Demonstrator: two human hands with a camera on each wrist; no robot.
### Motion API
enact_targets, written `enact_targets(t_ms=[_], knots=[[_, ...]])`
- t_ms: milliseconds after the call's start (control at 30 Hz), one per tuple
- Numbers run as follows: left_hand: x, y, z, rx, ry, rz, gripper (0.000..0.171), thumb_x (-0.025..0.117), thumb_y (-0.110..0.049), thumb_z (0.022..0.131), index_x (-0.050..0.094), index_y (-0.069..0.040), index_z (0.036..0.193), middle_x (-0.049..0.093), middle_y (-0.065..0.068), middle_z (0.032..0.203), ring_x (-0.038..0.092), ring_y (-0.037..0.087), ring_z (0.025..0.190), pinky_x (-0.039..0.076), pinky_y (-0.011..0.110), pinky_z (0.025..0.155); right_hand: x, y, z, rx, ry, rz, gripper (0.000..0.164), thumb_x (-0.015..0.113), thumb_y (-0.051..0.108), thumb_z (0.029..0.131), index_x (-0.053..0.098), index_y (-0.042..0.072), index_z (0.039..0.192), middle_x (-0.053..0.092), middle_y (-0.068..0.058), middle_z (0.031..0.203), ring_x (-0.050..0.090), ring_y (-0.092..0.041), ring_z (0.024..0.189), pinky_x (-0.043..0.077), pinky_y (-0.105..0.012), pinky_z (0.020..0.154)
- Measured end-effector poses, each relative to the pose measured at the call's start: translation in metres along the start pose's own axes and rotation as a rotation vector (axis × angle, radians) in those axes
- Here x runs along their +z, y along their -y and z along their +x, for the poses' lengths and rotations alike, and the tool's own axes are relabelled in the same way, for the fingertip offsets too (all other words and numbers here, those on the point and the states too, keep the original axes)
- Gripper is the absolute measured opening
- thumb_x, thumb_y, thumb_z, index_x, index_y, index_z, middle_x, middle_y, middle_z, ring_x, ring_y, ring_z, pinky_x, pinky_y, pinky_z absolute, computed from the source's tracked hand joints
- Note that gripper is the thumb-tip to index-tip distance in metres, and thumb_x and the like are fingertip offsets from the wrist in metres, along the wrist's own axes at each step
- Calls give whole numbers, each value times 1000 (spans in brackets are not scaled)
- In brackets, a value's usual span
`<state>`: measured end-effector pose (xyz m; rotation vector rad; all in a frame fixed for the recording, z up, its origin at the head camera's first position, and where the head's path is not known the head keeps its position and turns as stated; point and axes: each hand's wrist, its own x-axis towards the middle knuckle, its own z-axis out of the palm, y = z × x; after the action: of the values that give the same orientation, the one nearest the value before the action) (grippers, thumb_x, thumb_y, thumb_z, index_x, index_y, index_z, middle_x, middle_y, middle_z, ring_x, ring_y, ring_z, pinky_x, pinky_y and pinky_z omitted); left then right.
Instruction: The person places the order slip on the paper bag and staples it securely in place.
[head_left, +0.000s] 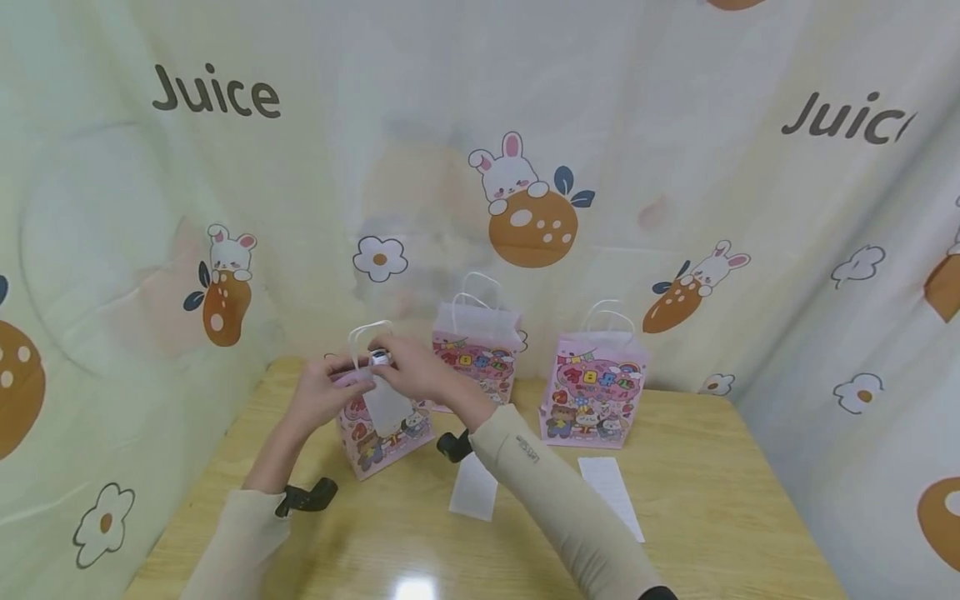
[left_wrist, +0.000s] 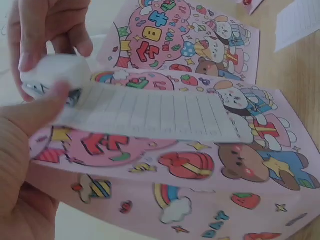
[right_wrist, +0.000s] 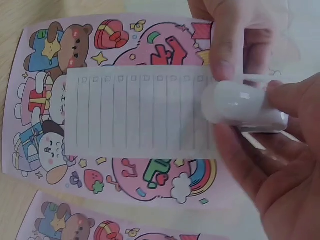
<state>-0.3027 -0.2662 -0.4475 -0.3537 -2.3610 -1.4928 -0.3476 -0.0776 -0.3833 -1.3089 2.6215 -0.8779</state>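
Observation:
At the left of the table a pink cartoon gift bag (head_left: 372, 454) stands tilted, its white rope handle (head_left: 358, 335) up. My left hand (head_left: 322, 393) pinches the bag's top edge together with a lined white paper slip (right_wrist: 135, 112), its thumb close against the stapler in the left wrist view. The slip hangs flat down the bag's printed front. My right hand (head_left: 412, 368) grips a small white stapler (right_wrist: 245, 107) between thumb and fingers, with its end over the slip's top edge. The bag's mouth is partly hidden by both hands.
Two similar pink bags stand upright behind and to the right, one middle bag (head_left: 477, 354) and one right bag (head_left: 592, 392). A paper slip (head_left: 474, 490) lies before the middle one, and another lined slip (head_left: 611, 496) before the right one. A printed curtain (head_left: 450, 100) hangs behind the table.

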Motion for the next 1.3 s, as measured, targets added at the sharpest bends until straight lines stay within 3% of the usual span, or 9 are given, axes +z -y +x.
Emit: enact_targets(t_ms=[267,367,533,633,833,967,1067,1167,1300], knots=[[2,1,3,-11,-80,139,13,76,-11,85,74,1,90,70,10,80,62,17,62,51,25,53,3,-10,-3,-59,-47,97,34,50,13,102,47,2,134,60,-8,116,58,-12,95,49,-20,76],[3,-1,5,13,-107,163,11,76,-10,84,74,0,88,70,9,78,60,17,59,49,24,50,2,-12,-4,-95,-38,86,43,59,9,97,43,0,136,57,-10,120,57,-15,100,50,-23,81],[4,-3,7,25,-101,157,9,75,-9,85,73,0,88,70,9,79,63,18,63,51,24,54,-2,-14,0,-150,11,-144,58,75,11,86,42,1,133,58,-9,120,57,-17,106,47,-26,90],[5,-4,6,-6,-63,111,12,73,-11,88,70,0,87,69,10,78,62,19,66,51,26,57,-4,-16,7,-179,48,-313,56,76,18,86,43,4,129,62,-6,110,60,-15,96,48,-25,83],[9,-9,4,-95,6,57,36,79,-34,82,72,-3,100,71,8,88,64,19,71,53,31,61,-4,-19,13,-204,89,-426,63,75,33,86,41,8,133,62,-2,106,60,-15,92,48,-29,80],[7,-7,7,-48,-26,99,30,82,-30,79,74,-3,91,70,7,79,62,20,62,51,30,51,-2,-25,16,-280,-65,-587,76,80,54,73,48,11,127,59,0,114,53,-17,105,42,-32,89],[6,-6,7,7,-16,99,25,82,-23,80,75,-1,90,71,10,82,67,20,69,53,26,54,4,-33,13,-338,-257,-674,76,80,65,64,60,7,108,62,-2,104,52,-19,102,41,-34,89],[4,-7,6,49,29,53,20,80,-17,82,75,0,90,71,12,87,70,20,76,55,27,56,14,-40,5,-265,-338,-511,81,85,61,60,56,0,104,57,-7,100,50,-19,93,42,-29,82],[2,-8,4,92,100,81,16,79,-17,83,73,-4,75,66,5,74,59,11,56,48,25,47,21,-44,1,-160,-204,-163,68,89,45,66,60,9,116,62,2,102,53,-9,85,43,-23,76]])
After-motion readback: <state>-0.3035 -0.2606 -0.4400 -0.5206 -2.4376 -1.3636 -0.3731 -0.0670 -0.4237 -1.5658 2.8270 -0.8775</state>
